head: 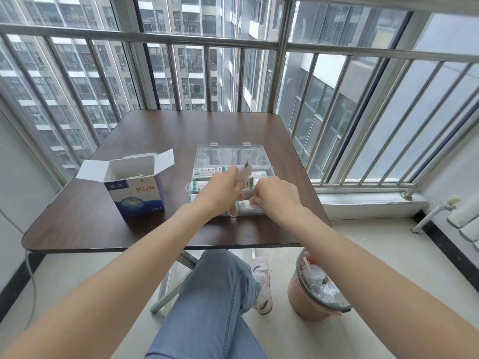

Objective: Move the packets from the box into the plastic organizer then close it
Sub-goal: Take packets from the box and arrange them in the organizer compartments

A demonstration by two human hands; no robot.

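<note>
Left hand [220, 193] pinching a few packets [245, 171] over the open plastic organizer [230, 154]; right hand [277, 194] curled beside it, grip hidden. Organizer's near compartments covered by both. Box [137, 193] left, flaps open, contents unclear.

Box [140, 195] front: red "创口贴"; smaller print there and on packets [207, 174] illegible.

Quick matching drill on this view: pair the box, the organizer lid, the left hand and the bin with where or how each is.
Things:
1. box
2. organizer lid
3. left hand
4. bin

States:
A. on the floor, beside the table
B. swung open, lying flat on the table
C. holds packets over the organizer
D. flaps open, left of the organizer

Pairs: 1-D, 2-B, 3-C, 4-A
</note>
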